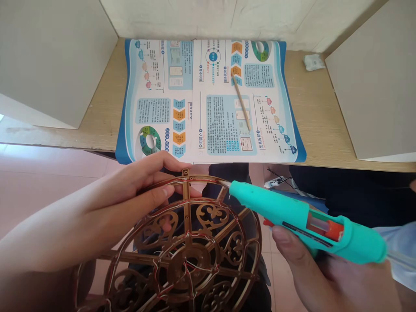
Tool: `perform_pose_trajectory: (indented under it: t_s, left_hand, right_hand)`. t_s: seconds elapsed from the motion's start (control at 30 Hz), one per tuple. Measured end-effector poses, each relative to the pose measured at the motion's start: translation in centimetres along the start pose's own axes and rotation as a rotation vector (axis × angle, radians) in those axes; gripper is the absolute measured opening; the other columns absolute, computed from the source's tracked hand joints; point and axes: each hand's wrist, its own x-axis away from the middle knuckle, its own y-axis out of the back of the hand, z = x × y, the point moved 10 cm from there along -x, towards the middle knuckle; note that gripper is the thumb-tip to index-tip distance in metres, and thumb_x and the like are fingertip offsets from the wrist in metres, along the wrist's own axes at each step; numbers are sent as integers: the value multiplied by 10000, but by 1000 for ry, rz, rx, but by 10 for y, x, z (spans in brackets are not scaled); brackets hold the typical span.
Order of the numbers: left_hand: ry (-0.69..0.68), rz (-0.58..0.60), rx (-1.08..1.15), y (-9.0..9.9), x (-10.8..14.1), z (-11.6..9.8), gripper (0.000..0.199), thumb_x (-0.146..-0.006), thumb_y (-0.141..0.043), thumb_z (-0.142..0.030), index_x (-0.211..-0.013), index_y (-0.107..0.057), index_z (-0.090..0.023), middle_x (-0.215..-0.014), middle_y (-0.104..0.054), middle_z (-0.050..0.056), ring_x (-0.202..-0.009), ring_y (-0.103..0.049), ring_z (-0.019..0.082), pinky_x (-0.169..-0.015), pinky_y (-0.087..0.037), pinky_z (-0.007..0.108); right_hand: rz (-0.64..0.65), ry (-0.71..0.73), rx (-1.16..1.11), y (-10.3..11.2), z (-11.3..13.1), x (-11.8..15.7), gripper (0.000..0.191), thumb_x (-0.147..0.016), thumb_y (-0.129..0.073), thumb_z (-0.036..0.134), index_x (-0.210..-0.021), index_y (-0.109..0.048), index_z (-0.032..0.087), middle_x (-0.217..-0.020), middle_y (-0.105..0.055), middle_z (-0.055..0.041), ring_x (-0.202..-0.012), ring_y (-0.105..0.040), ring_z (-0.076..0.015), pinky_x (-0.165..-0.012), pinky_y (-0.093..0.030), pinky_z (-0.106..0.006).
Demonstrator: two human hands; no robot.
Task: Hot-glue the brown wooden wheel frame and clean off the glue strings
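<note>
L hand (pixel 130 190) grips top rim of brown filigree wheel frame (pixel 188 264), at 6 o'clock; R hand (pixel 328 277) clenches teal hot glue gun (pixel 308 225), nozzle (pixel 225 183) seemingly touching rim; open brochure (pixel 208 99) on desk (pixel 312 99) at 12 o'clock

Place: partitioned desk cubicle, prob. office or study rm | tabletop (pixel 318 108): lt. wood, set btwn grey partition panels (pixel 55 56) L & R | on it: open co. profile brochure (pixel 156 99), pencil (pixel 241 104), small white pkt (pixel 314 62) | behind: white wall (pixel 247 17) | below: pink tile floor (pixel 42 195)
</note>
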Motion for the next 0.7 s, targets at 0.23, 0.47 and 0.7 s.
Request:
perform_pose_trajectory:
  t_s: [0.23,0.47,0.7]
  left_hand:
    - [24,65,21,-5,-5,0,353,-1030,-649,-522,-1366,-691,-420,-1224,-804,14,-1122,-779,260,-721,-687,250]
    - [-11,-11,-95,4,0,-4,403,-1012,-667,-475,-1403,-682,-378,-1184,-807,36,-1096,-779,263,-782,-696,287]
    - [-22,-57,-167,6,-1,-9,386,-1004,-635,-500,-1353,-695,-347,-1165,-793,36,-1041,-766,258,-750,-693,290]
  right_hand:
    - [26,97,-4,-8,7,-4,194,-1059,-626,265,-866,-611,255,-599,-603,42,-433,-550,-123,-409,-414,-218]
    - [3,106,53,-6,15,-8,211,-1051,-633,313,-851,-638,246,-660,-672,16,-539,-663,-172,-472,-469,-252]
    - [-5,101,33,-9,11,-5,233,-1055,-618,283,-826,-595,244,-644,-640,36,-496,-622,-138,-448,-457,-219]
